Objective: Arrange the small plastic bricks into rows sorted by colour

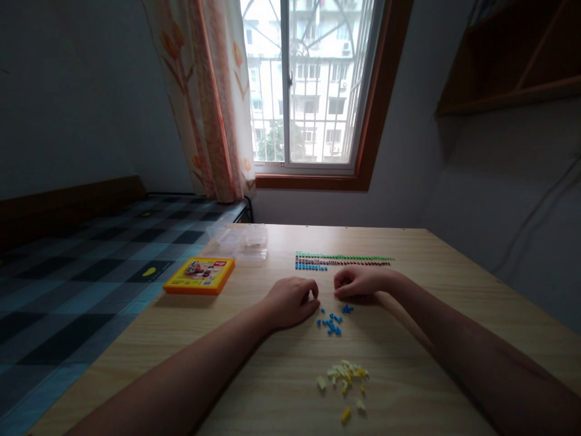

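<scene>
Both my hands rest on a wooden table (431,284). My left hand (290,301) lies with its fingers curled in, just left of a small scatter of blue bricks (333,321). My right hand (358,283) is also curled, fingertips pinched together above those blue bricks; what they hold, if anything, is too small to make out. Behind the hands, rows of sorted small bricks (340,260) in green, dark and blue run across the table. A loose pile of yellow and pale bricks (345,375) lies nearer to me.
An orange-yellow box (200,275) lies on the table's left side, with a clear plastic tray (240,241) behind it. A bed with a checked cover (68,272) adjoins the table on the left. A window (313,85) and curtain (209,103) stand behind.
</scene>
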The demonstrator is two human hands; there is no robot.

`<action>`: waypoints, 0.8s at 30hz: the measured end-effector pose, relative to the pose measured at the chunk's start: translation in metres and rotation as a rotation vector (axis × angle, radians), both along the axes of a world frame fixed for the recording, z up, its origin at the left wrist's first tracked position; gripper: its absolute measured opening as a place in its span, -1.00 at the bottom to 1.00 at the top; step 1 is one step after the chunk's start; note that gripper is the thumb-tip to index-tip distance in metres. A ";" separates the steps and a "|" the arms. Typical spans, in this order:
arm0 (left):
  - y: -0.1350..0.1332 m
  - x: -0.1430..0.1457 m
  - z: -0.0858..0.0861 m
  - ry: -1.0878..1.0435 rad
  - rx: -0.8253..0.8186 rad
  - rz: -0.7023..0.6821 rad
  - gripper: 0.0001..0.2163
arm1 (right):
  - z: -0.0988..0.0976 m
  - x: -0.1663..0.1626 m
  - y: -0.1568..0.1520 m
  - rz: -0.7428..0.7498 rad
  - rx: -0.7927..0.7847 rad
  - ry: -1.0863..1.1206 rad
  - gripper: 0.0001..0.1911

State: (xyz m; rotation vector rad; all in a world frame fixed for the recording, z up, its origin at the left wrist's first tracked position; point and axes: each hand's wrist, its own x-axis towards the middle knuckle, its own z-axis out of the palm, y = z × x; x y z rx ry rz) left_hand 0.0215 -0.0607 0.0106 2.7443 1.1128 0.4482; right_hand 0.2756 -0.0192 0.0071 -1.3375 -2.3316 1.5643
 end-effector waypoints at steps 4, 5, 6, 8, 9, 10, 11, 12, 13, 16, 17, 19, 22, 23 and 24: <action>0.001 0.000 0.000 0.004 -0.003 -0.007 -0.89 | -0.001 0.001 0.002 0.010 0.014 -0.007 -0.54; 0.001 -0.001 -0.001 0.005 -0.002 -0.007 -0.89 | 0.000 0.001 0.002 0.016 0.018 -0.008 -0.53; 0.001 -0.001 -0.001 0.003 -0.001 -0.006 -0.89 | 0.001 0.001 0.002 0.024 0.017 -0.010 -0.53; 0.001 -0.001 -0.002 -0.003 0.003 0.001 -0.89 | 0.003 0.001 0.002 0.044 0.016 -0.017 -0.53; 0.001 -0.001 -0.002 -0.007 0.005 0.003 -0.90 | 0.005 0.001 0.002 0.056 0.020 -0.023 -0.53; 0.001 0.000 -0.002 -0.009 0.005 0.004 -0.90 | 0.007 0.001 0.002 0.066 0.028 -0.029 -0.53; 0.001 0.000 -0.002 -0.011 0.005 0.005 -0.90 | 0.008 0.001 0.001 0.074 0.038 -0.038 -0.54; 0.001 0.000 -0.002 -0.011 0.003 0.004 -0.89 | 0.010 0.001 0.001 0.083 0.048 -0.047 -0.54; 0.001 0.000 -0.002 -0.010 0.001 0.002 -0.89 | 0.011 0.001 0.000 0.092 0.057 -0.054 -0.55; 0.001 0.000 -0.001 -0.009 -0.003 0.001 -0.89 | 0.013 0.001 0.000 0.118 0.086 -0.064 -0.57; 0.000 0.000 -0.001 -0.007 -0.003 0.001 -0.89 | 0.013 0.001 0.000 0.125 0.095 -0.065 -0.58; 0.000 0.000 0.000 -0.002 -0.004 0.002 -0.89 | 0.013 0.001 0.000 0.128 0.104 -0.068 -0.59; 0.000 0.000 0.000 0.004 -0.008 0.001 -0.88 | 0.013 0.001 0.000 0.131 0.109 -0.067 -0.58; 0.000 0.000 0.000 0.004 -0.009 0.001 -0.88 | 0.013 0.001 0.000 0.133 0.110 -0.065 -0.58; 0.000 0.000 0.000 0.004 -0.010 0.001 -0.88 | 0.013 0.001 0.000 0.135 0.113 -0.063 -0.57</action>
